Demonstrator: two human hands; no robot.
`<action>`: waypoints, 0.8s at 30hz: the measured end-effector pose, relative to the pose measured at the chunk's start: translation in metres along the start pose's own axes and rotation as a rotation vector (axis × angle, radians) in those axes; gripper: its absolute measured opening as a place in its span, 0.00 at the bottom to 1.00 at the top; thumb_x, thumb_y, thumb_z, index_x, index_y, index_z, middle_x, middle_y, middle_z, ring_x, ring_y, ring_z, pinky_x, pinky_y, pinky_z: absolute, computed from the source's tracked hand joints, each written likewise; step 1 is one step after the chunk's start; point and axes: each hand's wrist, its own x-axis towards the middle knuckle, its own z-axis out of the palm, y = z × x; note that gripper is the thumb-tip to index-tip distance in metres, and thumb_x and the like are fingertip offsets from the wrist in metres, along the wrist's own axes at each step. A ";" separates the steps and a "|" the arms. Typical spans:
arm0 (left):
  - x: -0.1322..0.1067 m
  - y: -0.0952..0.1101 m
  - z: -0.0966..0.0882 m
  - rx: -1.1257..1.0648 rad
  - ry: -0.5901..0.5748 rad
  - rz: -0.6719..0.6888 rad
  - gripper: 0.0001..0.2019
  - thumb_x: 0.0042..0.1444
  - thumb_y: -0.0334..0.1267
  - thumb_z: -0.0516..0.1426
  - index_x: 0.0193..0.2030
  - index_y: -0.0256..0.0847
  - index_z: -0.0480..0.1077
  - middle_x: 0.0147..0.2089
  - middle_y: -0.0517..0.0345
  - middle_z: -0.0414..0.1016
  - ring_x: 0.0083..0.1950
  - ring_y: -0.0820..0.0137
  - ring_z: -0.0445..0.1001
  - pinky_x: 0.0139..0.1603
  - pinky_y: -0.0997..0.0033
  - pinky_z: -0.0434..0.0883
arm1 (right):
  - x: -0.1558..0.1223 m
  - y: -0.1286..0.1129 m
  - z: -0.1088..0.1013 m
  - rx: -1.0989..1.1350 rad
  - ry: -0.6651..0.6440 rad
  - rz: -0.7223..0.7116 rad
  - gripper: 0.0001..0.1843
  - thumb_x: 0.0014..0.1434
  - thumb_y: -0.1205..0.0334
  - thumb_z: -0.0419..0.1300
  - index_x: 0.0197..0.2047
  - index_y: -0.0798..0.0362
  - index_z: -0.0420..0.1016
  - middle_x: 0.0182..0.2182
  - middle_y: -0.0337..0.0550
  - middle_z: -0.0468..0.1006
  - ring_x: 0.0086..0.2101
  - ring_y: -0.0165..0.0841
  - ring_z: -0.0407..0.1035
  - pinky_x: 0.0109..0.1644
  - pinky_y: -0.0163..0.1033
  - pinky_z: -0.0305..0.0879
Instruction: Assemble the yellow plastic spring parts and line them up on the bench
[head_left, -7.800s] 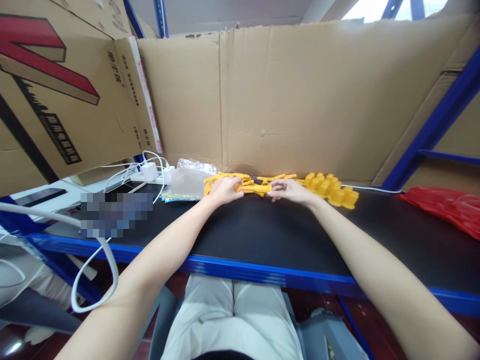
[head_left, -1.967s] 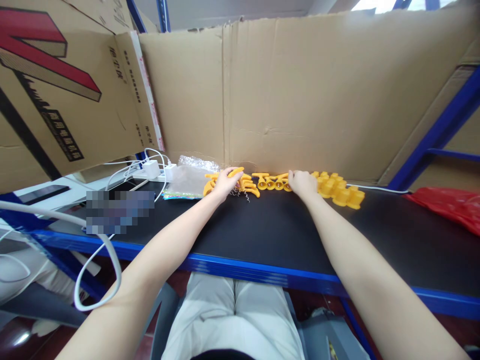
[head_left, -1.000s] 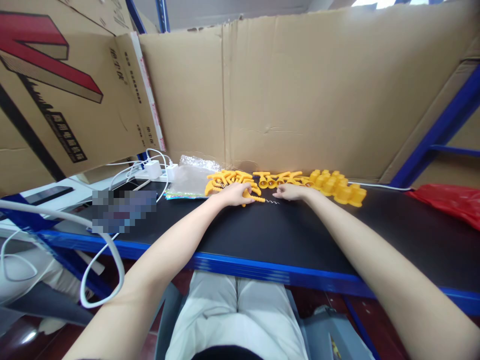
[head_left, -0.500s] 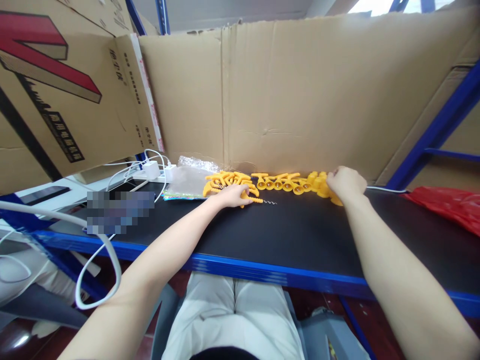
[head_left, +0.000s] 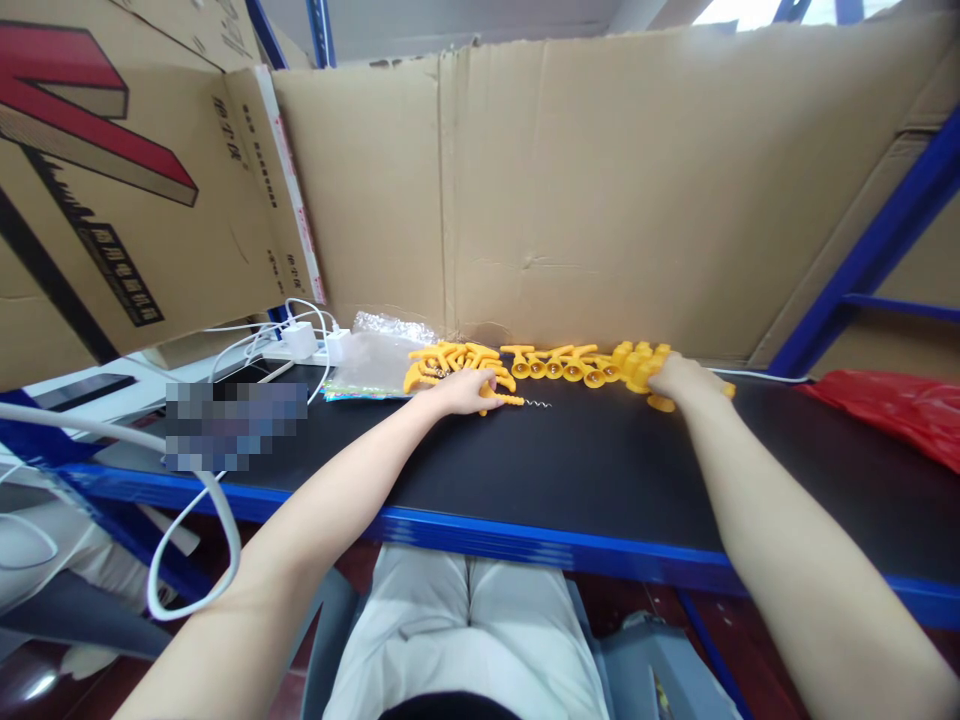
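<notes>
My left hand is closed around the handle of a yellow corkscrew. Its bare metal spiral points right, just above the black shelf. Behind that hand lies a pile of similar yellow T-shaped handles, with metal spirals among them. At the right end of the yellow row, my right hand has its fingers curled on a yellow cup-shaped piece, mostly covered by the hand. Beside it stand several more yellow cups. Between the hands, yellow pieces with round open cups lie in a line.
A tall cardboard sheet stands behind the black shelf, which has a blue front edge. Clear plastic bags, white chargers and cables are at left. A red plastic bag lies at right.
My right hand has shifted slightly left and down against the yellow cups, and a yellow bit now shows at its right side. The left hand keeps its hold on the corkscrew.
</notes>
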 end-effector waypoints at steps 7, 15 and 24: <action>0.000 0.001 0.000 0.002 -0.005 -0.003 0.18 0.52 0.53 0.53 0.41 0.41 0.66 0.34 0.56 0.75 0.34 0.69 0.71 0.33 0.72 0.62 | -0.006 -0.008 -0.003 -0.138 -0.074 0.026 0.26 0.52 0.68 0.57 0.55 0.64 0.63 0.49 0.67 0.70 0.50 0.48 0.66 0.46 0.45 0.60; 0.000 0.001 0.000 -0.005 -0.008 -0.005 0.17 0.52 0.52 0.53 0.41 0.41 0.66 0.34 0.57 0.74 0.34 0.69 0.71 0.32 0.72 0.62 | -0.005 -0.004 -0.003 -0.136 -0.078 0.056 0.25 0.54 0.67 0.55 0.56 0.64 0.63 0.49 0.65 0.70 0.50 0.45 0.66 0.46 0.43 0.60; -0.001 0.002 -0.001 -0.004 -0.024 -0.010 0.17 0.52 0.51 0.53 0.41 0.41 0.66 0.32 0.58 0.74 0.35 0.69 0.71 0.33 0.72 0.62 | 0.002 0.003 0.003 -0.104 -0.017 0.122 0.27 0.54 0.65 0.54 0.57 0.63 0.58 0.51 0.63 0.69 0.51 0.45 0.65 0.47 0.43 0.60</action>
